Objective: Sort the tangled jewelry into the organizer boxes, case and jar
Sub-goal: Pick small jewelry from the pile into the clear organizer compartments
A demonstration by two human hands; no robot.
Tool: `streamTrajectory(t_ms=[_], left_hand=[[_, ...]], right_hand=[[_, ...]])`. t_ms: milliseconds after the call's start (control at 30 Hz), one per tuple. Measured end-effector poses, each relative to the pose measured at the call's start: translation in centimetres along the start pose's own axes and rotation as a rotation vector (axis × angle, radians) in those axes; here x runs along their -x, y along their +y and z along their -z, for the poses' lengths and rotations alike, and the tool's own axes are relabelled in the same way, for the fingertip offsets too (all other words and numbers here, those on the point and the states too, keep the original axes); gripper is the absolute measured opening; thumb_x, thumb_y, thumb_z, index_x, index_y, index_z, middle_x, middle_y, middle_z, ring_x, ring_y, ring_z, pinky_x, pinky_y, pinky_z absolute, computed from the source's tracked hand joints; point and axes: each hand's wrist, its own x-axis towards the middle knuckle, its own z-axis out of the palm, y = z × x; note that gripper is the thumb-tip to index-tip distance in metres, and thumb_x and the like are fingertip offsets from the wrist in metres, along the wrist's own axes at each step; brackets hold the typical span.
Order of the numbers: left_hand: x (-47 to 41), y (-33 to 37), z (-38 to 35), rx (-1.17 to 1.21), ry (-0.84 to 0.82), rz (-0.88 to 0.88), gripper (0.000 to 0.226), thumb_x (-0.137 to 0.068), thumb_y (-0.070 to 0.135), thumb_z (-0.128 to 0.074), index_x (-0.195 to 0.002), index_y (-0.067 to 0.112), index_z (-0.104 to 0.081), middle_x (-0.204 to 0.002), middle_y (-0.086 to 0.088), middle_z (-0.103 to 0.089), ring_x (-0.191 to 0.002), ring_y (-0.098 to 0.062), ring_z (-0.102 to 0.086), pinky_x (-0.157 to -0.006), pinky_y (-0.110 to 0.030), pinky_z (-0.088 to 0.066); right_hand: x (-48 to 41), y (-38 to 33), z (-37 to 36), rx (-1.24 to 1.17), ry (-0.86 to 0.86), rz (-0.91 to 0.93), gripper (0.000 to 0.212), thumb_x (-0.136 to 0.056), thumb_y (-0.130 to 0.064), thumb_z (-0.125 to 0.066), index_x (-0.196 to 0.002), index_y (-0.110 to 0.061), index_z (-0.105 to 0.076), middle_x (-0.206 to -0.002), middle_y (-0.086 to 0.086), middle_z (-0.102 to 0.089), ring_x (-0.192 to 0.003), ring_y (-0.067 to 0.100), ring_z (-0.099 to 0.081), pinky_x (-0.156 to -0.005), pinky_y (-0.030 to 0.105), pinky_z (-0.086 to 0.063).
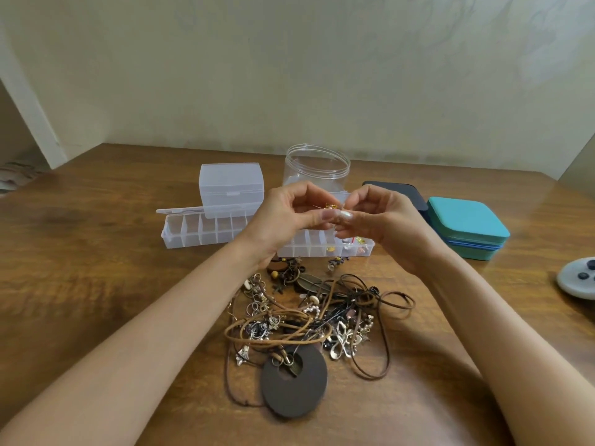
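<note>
1. The small gold-coloured metal jewelry piece (pixel 330 207) is held up off the brown wooden table (pixel 96 252), between both hands and over the organizer boxes. It is likely very light and easy to drop. The thin wire parts probably bend, so it is better pinched at the solid body than at the wire.
2. It looks bright gold and tiny, with a fine wire poking out to the left. Its type is too small to tell.
3. The left hand (pixel 286 217) has curled fingers, thumb and fingertip pinching the piece. The right hand (pixel 383 220) pinches it from the other side.
4. Below the hands lies a tangled pile of brown cords, silver charms and beads (pixel 309 317), with a dark round wooden pendant (pixel 293 381) at its near edge. The cords are soft and likely to snag.
5. Behind the hands:
   - A clear plastic divided organizer box (pixel 193 230) sits to the left.
   - A second clear divided box (pixel 322 249) has a few bits in its right-end compartments.
   - A clear open plastic jar (pixel 317 165) stands further back.
   - A closed teal zip case (pixel 467 226) sits to the right.
</note>
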Motion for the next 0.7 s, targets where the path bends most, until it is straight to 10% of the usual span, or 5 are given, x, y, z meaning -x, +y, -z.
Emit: streamTrajectory(t_ms=[133,400,700], left_hand=[[-0.7,0.2,0.4,0.127,0.017,0.054,0.013,-0.079,-0.003,-0.064,-0.087,0.008,-0.065,-0.098,-0.005,-0.066,-0.079,-0.010,-0.067,-0.080,-0.024,-0.056],[-5.4,-1.6,0.0,-1.049,-0.163,-0.135,0.012,-0.083,0.007,-0.069,-0.093,0.011,-0.074,-0.082,0.008,-0.047,-0.083,-0.011,-0.055,-0.076,-0.021,-0.040],[-4.9,-1.4,-0.6,-1.128,-0.147,-0.149,0.031,-0.081,0.022,-0.073,-0.108,0.021,-0.058,-0.094,0.008,-0.068,-0.083,-0.010,-0.059,-0.074,-0.030,-0.047]], right_hand=[[0.0,-0.5,0.6,0.229,0.071,0.040,0.010,-0.079,0.002,-0.066,-0.087,0.002,-0.061,-0.077,0.011,-0.068,-0.063,0.015,-0.068,-0.062,0.021,-0.055],[-0.8,0.2,2.9,0.658,0.438,0.215,0.017,-0.082,-0.003,-0.070,-0.078,-0.018,-0.064,-0.082,0.006,-0.070,-0.072,0.015,-0.069,-0.063,0.021,-0.057],[-0.7,0.5,1.7,0.710,0.344,0.245,0.008,-0.083,-0.006,-0.069,-0.087,-0.012,-0.066,-0.083,0.001,-0.068,-0.070,0.005,-0.067,-0.068,0.017,-0.056]])
